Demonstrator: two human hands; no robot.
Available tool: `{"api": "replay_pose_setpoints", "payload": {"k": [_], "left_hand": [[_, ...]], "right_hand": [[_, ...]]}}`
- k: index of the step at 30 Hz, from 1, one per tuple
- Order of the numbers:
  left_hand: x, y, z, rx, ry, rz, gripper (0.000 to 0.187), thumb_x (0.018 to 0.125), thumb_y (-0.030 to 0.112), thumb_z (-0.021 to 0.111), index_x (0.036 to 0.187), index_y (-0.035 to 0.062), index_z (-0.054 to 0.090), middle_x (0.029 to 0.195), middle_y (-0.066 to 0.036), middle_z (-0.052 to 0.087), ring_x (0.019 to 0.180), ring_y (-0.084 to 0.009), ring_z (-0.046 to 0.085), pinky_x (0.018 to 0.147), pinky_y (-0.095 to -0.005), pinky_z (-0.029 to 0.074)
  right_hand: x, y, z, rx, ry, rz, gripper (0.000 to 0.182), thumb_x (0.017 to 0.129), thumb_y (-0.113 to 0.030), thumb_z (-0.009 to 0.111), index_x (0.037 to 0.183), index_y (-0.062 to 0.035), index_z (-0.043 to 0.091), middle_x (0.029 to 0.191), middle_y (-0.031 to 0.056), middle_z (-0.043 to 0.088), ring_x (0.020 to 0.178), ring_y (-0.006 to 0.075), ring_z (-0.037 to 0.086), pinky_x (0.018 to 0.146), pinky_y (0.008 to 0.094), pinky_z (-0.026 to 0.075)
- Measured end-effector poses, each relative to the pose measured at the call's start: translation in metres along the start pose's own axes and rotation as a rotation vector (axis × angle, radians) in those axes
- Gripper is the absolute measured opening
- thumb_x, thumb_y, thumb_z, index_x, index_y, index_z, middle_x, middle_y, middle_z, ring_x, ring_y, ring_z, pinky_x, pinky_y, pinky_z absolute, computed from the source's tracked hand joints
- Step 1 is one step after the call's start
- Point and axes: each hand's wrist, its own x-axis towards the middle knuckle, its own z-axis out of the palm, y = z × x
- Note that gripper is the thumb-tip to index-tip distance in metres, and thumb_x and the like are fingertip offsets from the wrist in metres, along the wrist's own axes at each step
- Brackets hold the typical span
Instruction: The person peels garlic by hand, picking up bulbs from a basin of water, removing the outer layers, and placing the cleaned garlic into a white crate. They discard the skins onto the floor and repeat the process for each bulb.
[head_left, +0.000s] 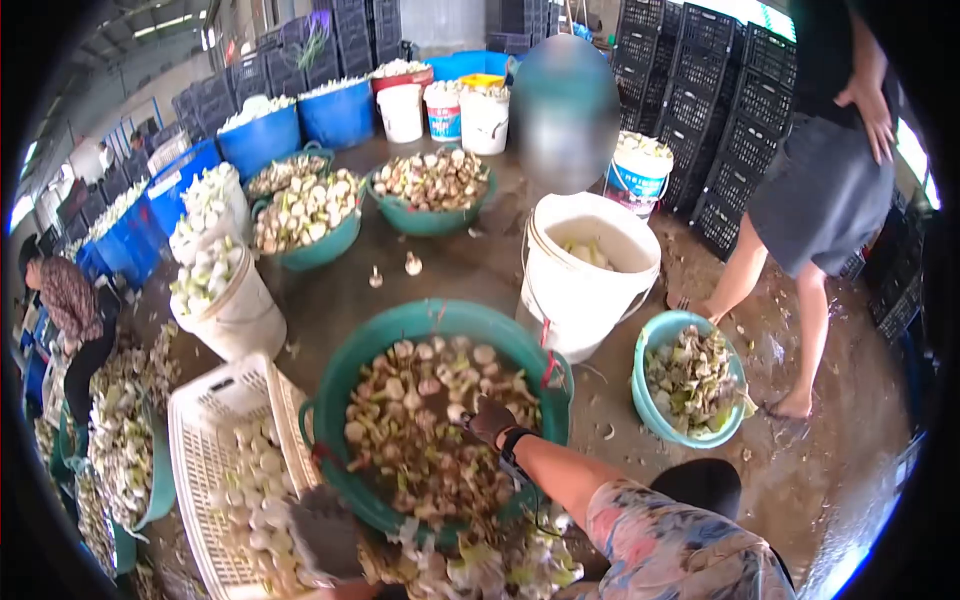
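A large green basin (345, 375) in front of me holds brownish water with floating vegetable pieces and peel (420, 420). My right hand (490, 420), in a dark glove with a wrist strap, reaches down onto the pieces at the basin's right side, fingers curled among them. My left hand (322, 538), in a grey glove and blurred, hovers over the edge of a white slatted basket (210, 420) of pale peeled bulbs (255, 480). What either hand holds is not clear. A heap of peel (500, 565) lies on my lap side of the basin.
A white bucket (585, 290) stands just behind the basin and a small teal bowl of scraps (690, 380) to its right. More basins, buckets and blue tubs crowd the wet floor behind. A barefoot person (810, 200) stands at right, and another person (70, 300) crouches at left.
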Motion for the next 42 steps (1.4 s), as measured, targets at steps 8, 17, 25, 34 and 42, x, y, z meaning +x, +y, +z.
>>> {"api": "replay_pose_setpoints", "payload": {"k": [8,17,25,34,42], "left_hand": [[-0.007,-0.039,0.047,0.292,-0.076,-0.249,0.041,0.089,0.032,0.050,0.119,0.0044,0.048,0.110,-0.010,0.056,0.101,-0.0252,0.052,0.086,-0.0379,0.041],[-0.009,-0.070,0.055,0.596,0.023,-0.258,0.035,0.087,0.023,0.054,0.115,0.0037,0.046,0.101,-0.006,0.053,0.088,-0.0184,0.054,0.068,-0.0313,0.048],[-0.021,-0.068,0.048,0.511,-0.336,-0.110,0.026,0.084,0.013,0.058,0.105,0.0027,0.046,0.090,-0.008,0.057,0.077,-0.0164,0.058,0.064,-0.0288,0.050],[-0.058,-0.072,0.050,0.783,-0.519,-0.028,0.059,0.075,0.004,0.066,0.126,0.0021,0.036,0.108,-0.006,0.049,0.096,-0.0140,0.051,0.085,-0.0273,0.043],[-0.077,-0.065,0.041,1.218,-0.560,0.292,0.068,0.067,0.004,0.072,0.127,0.0031,0.039,0.119,-0.010,0.048,0.109,-0.0174,0.047,0.089,-0.0283,0.042]], "right_hand": [[0.080,0.051,0.072,-0.399,-0.253,-0.001,0.027,0.075,-0.021,0.059,0.085,0.0035,0.062,0.075,0.0242,0.061,0.067,0.0355,0.060,0.053,0.0419,0.047],[-0.045,-0.018,0.016,0.187,0.347,-0.428,0.040,0.075,-0.027,0.061,0.100,0.0037,0.056,0.083,0.0210,0.059,0.076,0.0354,0.055,0.068,0.0460,0.043],[-0.147,-0.068,-0.002,0.906,-0.278,-0.539,0.037,0.075,-0.012,0.065,0.109,-0.0022,0.054,0.094,0.0068,0.061,0.085,0.0158,0.058,0.072,0.0307,0.048],[-0.184,-0.072,-0.037,1.300,-0.331,0.033,0.022,0.086,-0.030,0.057,0.092,-0.0091,0.057,0.075,0.0002,0.056,0.058,0.0108,0.054,0.054,0.0265,0.050],[-0.216,-0.079,-0.051,1.202,-0.290,-0.204,0.016,0.086,-0.024,0.055,0.093,-0.0092,0.056,0.077,-0.0001,0.057,0.058,0.0102,0.055,0.052,0.0254,0.049]]}}
